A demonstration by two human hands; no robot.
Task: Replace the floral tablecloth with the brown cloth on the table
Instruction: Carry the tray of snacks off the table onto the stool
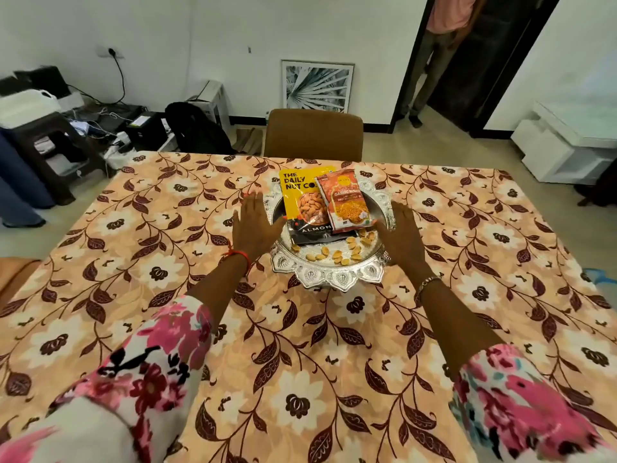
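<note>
I'm seeing floral sleeves [157, 355] nearest | left hand [255, 225], right hand [402, 233] spread, flanking silver tray [329, 274] on floral tablecloth [300, 379] | tray lying dead ahead, equidistant.

1. The table was covered edge to edge by a peach floral tablecloth [207, 329] with maroon leaves and white flowers.
2. An ornate round silver tray [329, 274] stood directly on the cloth, near its centre.
</note>
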